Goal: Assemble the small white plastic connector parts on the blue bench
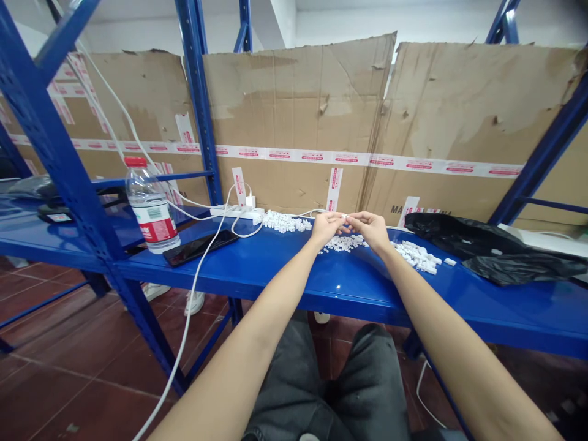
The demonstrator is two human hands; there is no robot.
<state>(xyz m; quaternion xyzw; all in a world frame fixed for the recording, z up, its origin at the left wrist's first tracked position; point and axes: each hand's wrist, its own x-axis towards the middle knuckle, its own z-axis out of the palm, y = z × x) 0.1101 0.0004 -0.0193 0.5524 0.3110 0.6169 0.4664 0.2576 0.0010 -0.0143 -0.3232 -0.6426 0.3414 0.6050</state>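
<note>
My left hand [327,227] and my right hand [373,229] meet above the blue shelf top, fingertips pinched together. Between them is a small white piece [344,216], too small to make out its exact kind. Below the hands lies a pile of tiny white pieces [344,244], partly hidden by my fingers. Beyond my left hand is another heap of white pieces [283,222]. A third heap of larger, blocky white pieces [419,256] spreads beside my right forearm, with one loose white block [450,262] at its right.
A water bottle [154,214] with a red cap stands at left, near a black phone [201,247]. A white power strip [236,212] and cables lie behind it. Black plastic bags [478,242] rest at right. Cardboard panels [298,104] and blue posts [200,98] bound the shelf.
</note>
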